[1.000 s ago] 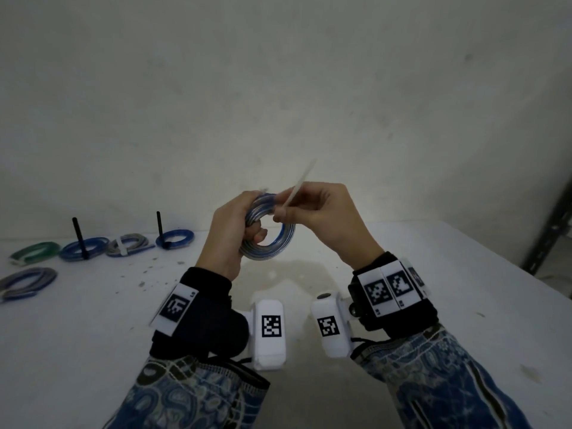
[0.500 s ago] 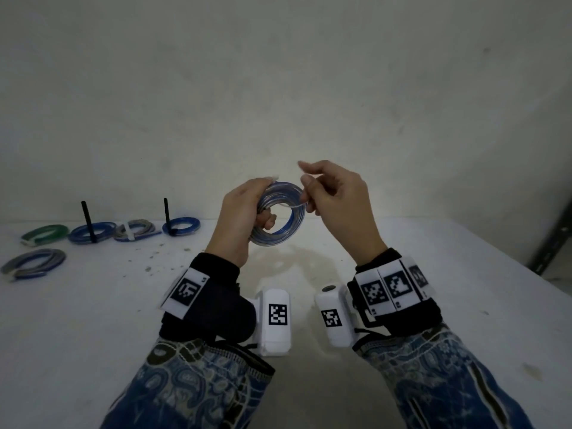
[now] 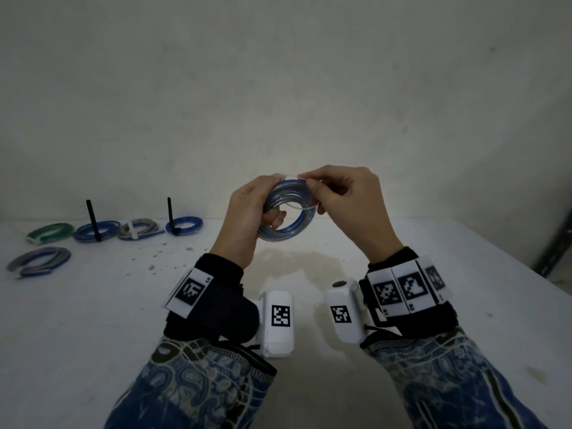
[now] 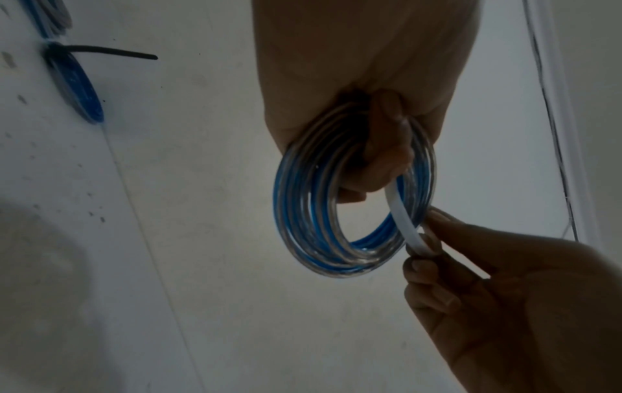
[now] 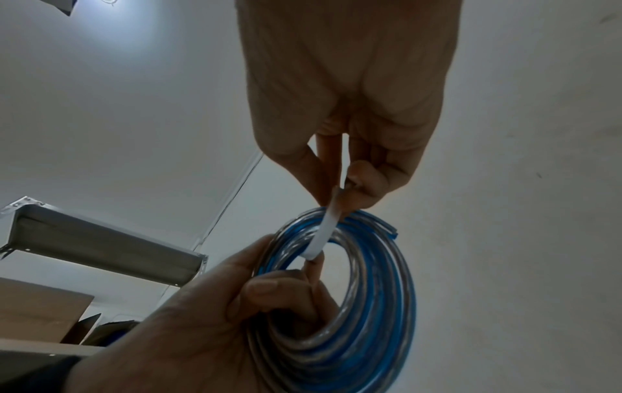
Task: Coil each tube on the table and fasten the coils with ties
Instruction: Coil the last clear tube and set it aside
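Observation:
A coil of clear and blue tube (image 3: pixel 289 224) (image 4: pixel 323 234) (image 5: pixel 363 305) is held up above the white table (image 3: pixel 93 320). My left hand (image 3: pixel 250 218) (image 5: pixel 208 319) grips its left side, thumb through the middle. A white tie (image 4: pixel 402 218) (image 5: pixel 324 231) runs through the ring and bends over its top edge. My right hand (image 3: pixel 337 196) (image 4: pixel 471 279) pinches the tie's free end between thumb and forefinger at the coil's upper right. The tie's far end is hidden behind my left fingers.
Tied coils lie at the table's back left: a green one (image 3: pixel 49 232), a blue one with an upright black tie (image 3: pixel 96 230), a grey one (image 3: pixel 139 229), another blue one (image 3: pixel 184 226) and a grey-blue one (image 3: pixel 38 261). A dark post (image 3: pixel 554 243) stands at the right.
My right hand has brought the white tie down from above the coil, through the ring, and now pinches it against the coil's top. The coil has stayed in my left hand.

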